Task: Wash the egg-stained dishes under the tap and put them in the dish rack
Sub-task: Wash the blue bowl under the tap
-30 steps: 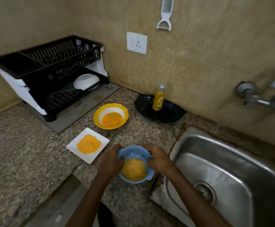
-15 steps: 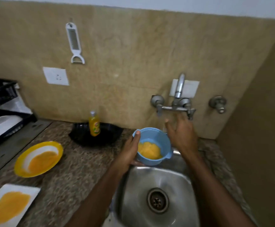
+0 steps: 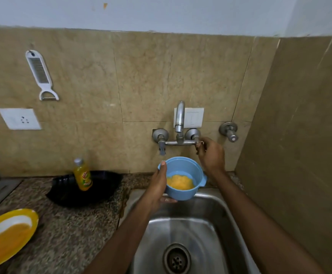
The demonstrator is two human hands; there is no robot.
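A blue bowl (image 3: 188,171) with yellow egg residue in its bottom hangs over the back of the steel sink (image 3: 210,212), just below the wall tap (image 3: 179,117). My left hand (image 3: 159,184) grips the bowl by its left rim, thumb on the edge and fingers underneath. My right hand (image 3: 210,153) is raised to the tap's right handle (image 3: 197,142) and its fingers curl round it. No water is visible from the spout. A yellow plate (image 3: 6,234) smeared with egg lies on the counter at the far left.
A yellow dish soap bottle (image 3: 82,175) stands in a black tray (image 3: 101,188) on the granite counter. A white grater (image 3: 40,75) and a socket (image 3: 19,118) are on the wall. A second valve (image 3: 229,131) sits right of the tap. A side wall closes the right.
The bowl was lifted off the counter and carried right over the sink. My right hand let go of it and rose to the tap's right handle. The view shifted right, away from the dish rack.
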